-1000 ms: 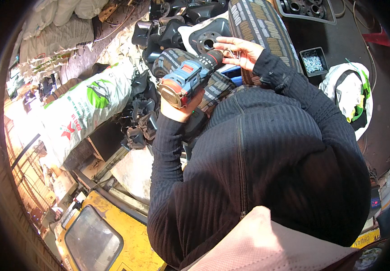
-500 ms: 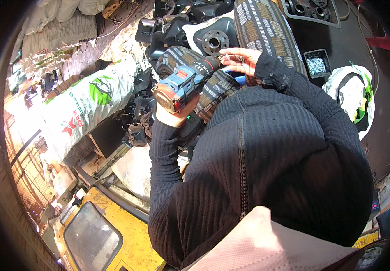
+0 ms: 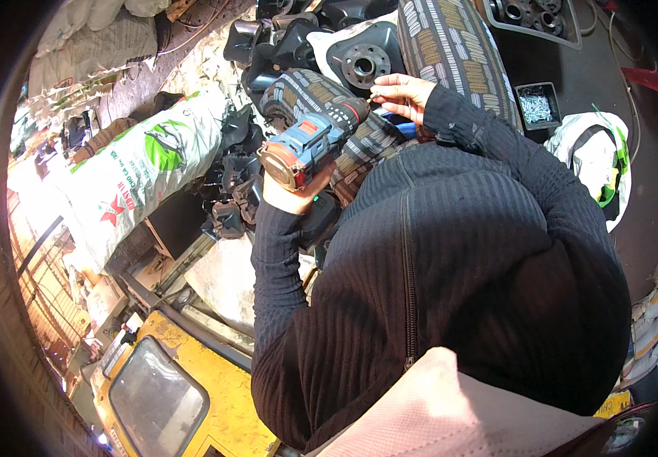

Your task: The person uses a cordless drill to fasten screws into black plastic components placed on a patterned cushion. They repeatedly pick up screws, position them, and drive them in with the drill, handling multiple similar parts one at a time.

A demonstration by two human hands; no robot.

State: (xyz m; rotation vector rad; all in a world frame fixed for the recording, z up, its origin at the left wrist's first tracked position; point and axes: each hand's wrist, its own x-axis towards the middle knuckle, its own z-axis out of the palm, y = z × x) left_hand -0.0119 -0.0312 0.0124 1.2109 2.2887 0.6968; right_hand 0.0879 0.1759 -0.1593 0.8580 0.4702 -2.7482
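Observation:
A blue cordless drill [image 3: 307, 143] with a red ring points up and to the right. My left hand [image 3: 297, 196] is wrapped round its grip from below. At the drill's tip, my right hand [image 3: 405, 94] pinches thumb and fingers together; something small may be between them, too small to make out. Just beyond the tip lies a black moulded part [image 3: 385, 47] with a round metal flange [image 3: 364, 66] set in it. It sits on white material between my legs [image 3: 458, 57] in patterned trousers.
More black moulded parts [image 3: 292, 44] are heaped at the far left. A small tray [image 3: 538, 107] of screws stands right of my right leg, with a white bag [image 3: 599, 152] nearer. A bin [image 3: 565, 38] holds metal flanges. A white sack [image 3: 146, 171] and yellow machine [image 3: 222, 415] are at left.
My right fingers have closed in a tighter pinch at the drill's tip. The drill has hardly moved in my left hand. The view has shifted slightly.

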